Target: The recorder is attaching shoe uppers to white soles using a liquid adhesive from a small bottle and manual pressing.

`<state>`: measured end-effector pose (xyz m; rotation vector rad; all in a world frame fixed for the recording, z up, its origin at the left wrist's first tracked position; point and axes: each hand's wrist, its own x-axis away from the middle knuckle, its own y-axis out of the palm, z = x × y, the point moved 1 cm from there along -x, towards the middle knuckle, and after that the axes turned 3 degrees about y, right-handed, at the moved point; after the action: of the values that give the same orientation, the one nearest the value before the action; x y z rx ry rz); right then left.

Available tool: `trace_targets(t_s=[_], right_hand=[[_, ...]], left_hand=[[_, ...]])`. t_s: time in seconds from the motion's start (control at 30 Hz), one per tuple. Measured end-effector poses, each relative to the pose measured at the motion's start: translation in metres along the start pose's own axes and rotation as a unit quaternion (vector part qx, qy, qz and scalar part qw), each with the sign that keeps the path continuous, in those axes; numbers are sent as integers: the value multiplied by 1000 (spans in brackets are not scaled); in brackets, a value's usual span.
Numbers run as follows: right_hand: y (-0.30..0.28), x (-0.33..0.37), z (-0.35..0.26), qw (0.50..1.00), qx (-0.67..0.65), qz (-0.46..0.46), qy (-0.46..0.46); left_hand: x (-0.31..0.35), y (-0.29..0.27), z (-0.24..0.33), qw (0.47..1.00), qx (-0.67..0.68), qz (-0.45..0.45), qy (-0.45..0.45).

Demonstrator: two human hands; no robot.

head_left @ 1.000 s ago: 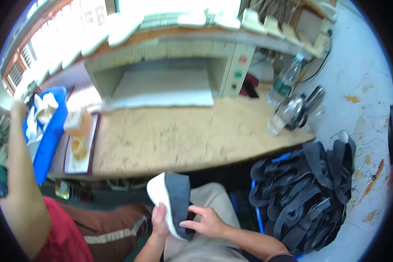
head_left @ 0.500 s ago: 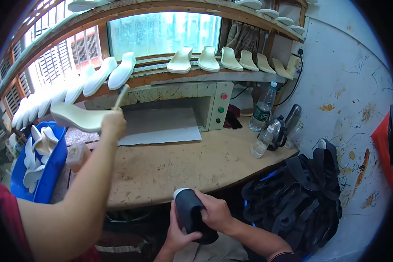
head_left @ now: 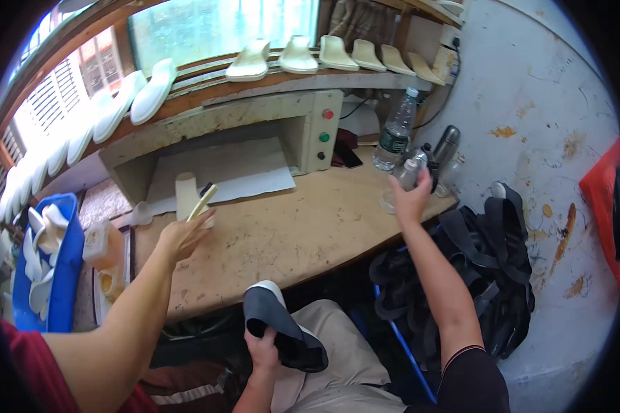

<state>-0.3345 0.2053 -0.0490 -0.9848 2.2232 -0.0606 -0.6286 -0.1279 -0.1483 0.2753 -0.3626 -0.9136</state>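
Observation:
My left hand [head_left: 263,350] grips a slipper [head_left: 274,313] with a wide black upper and a white sole, held tilted over my lap. The hand is at the upper's opening; some fingers are hidden. My right hand [head_left: 413,198] is stretched to the back right of the bench, thumb and fingers apart around a small clear bottle [head_left: 408,177] with a white cap. Whether it touches the bottle, I cannot tell. At the left, a co-worker's hand [head_left: 182,234] has a pale-handled brush [head_left: 203,202] by a cream sole [head_left: 186,195] on the bench.
A large water bottle [head_left: 396,134], a kettle [head_left: 424,153] and a dark flask [head_left: 448,144] stand near my right hand. Black straps [head_left: 455,275] are heaped at the right. A box-shaped machine [head_left: 313,131] stands behind the bench [head_left: 275,241]. A blue bin [head_left: 65,275] holds white pieces.
My right hand has left the slipper and reached to the small bottle. The slipper has turned in my left hand. The co-worker's sole has come down onto the bench. The view has shifted.

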Motion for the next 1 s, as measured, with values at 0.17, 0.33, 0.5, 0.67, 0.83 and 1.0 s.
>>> trace_targets(t_s=[0.17,0.33,0.5,0.67,0.83,1.0], right_hand=[[38,-22,47,996,64,-64,-12],[64,-4,44,978,114,-170,38],[70,64,-43,945,3,-321,-60],[79,141,-15,910,-56,-408,-53],[46,187,-14,859,-38,-478,-178],[-1,230,-36,771,-20,-556,-311]], left_hand=[[-4,-30,9,999,-51,-6,9],[-14,-63,20,998,-52,10,-24],[-35,-90,9,997,-58,5,-44],[-31,-110,-15,992,-119,-49,7],[-15,-123,-38,979,-191,-67,37],[-3,-139,-73,963,-257,-70,37]])
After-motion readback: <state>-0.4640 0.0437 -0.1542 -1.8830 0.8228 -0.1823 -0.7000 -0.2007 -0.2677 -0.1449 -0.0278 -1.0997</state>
